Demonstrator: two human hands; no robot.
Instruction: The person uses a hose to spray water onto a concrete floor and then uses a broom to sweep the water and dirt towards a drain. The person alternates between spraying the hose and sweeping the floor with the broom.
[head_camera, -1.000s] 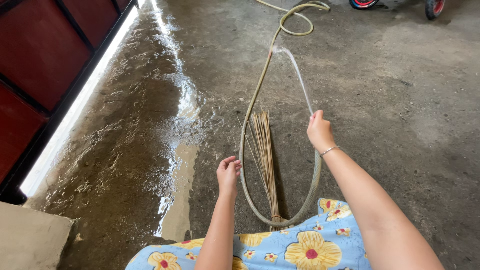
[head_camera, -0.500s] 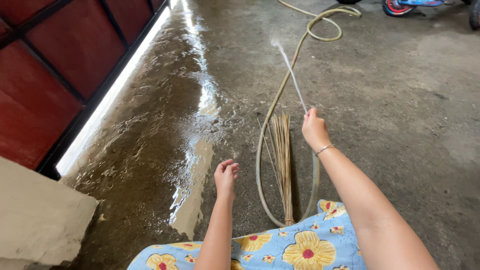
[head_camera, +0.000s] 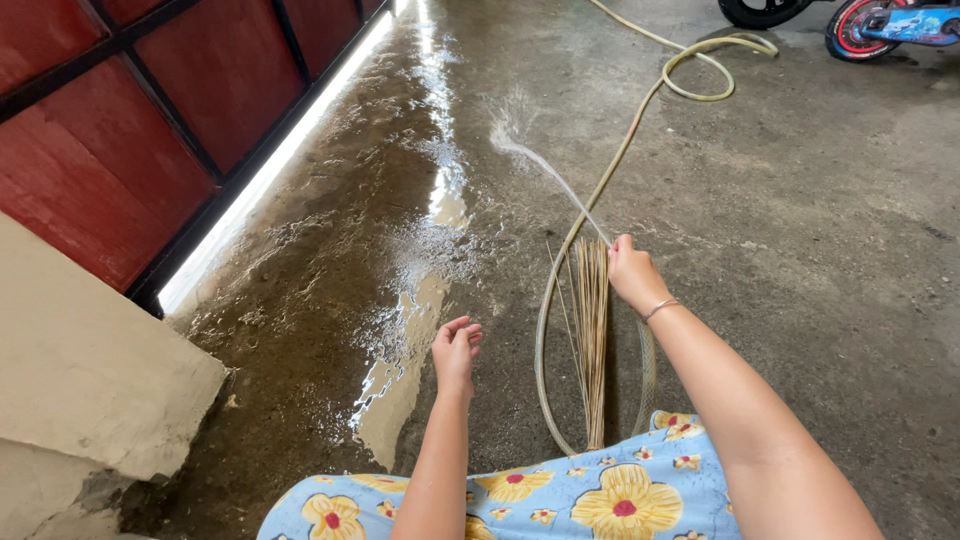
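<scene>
My right hand (head_camera: 632, 272) grips the end of a yellowish garden hose (head_camera: 620, 160), which loops along the concrete floor and back under my arm. A thin jet of water (head_camera: 545, 170) shoots from my fist to the upper left and lands on the wet floor. A stick broom (head_camera: 592, 320) lies flat on the floor just left of my right hand, inside the hose loop. My left hand (head_camera: 456, 352) hovers over the floor with its fingers loosely curled, holding nothing. A blue dress with yellow flowers (head_camera: 560, 498) covers my lap at the bottom.
A red metal gate (head_camera: 150, 110) runs along the left, light showing under it. A long puddle (head_camera: 410, 300) glistens on the wet floor beside it. A concrete block (head_camera: 90, 370) sits at the lower left. Small bicycle wheels (head_camera: 850, 25) stand at the top right.
The view has swung left, showing more gate and concrete block. The water jet has turned from straight ahead toward the upper left. My left hand has hardly moved.
</scene>
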